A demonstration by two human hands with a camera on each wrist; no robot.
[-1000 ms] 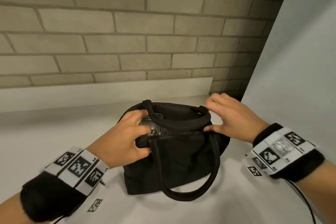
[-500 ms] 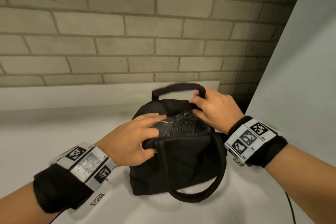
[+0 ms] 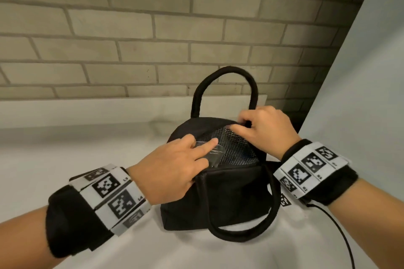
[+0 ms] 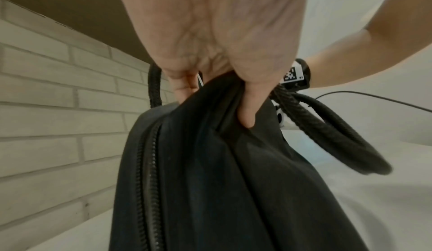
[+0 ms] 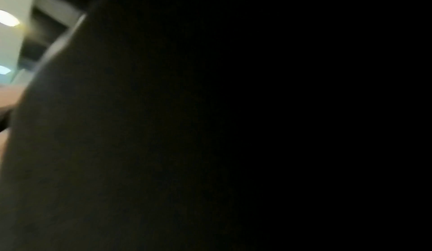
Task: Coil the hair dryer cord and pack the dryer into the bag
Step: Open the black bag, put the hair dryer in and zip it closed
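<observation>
- The left hand (image 3: 166, 170) reaches in from the left edge of the soft black fabric bag (image 3: 218, 199); its forefinger lies straight across a clear, crinkled plastic film in the bag's mouth, while the other fingers curl down over the near rim.
- In the left wrist view the left hand (image 4: 217, 33) has its thumb pressed into the matte black cloth of the bag (image 4: 222, 172), pinching a fold of the rim; a toothed black zip runs down the bag's side.
- The hair dryer (image 3: 231, 148) sits inside the open bag, showing only a silvery wire-mesh grille beneath the film; its cord cannot be made out.
- One thick, rope-like woven handle (image 3: 223, 85) stands upright in a loop above the bag, and the other hangs down over the front onto the smooth white counter (image 3: 65, 142).
- The right hand (image 3: 264, 131) clamps its curled fingers on the far rim of the bag at the base of the upright handle.
- The right wrist view is almost wholly dark and tells nothing of the fingers.
- Half a second ago the far handle lay low and blurred under the right hand; it now stands tall and clear of it.
- The left forefinger has straightened over the film, and the grille shows more fully.
- A pale brick wall (image 3: 131, 28) with rough mortar lines stands behind.
</observation>
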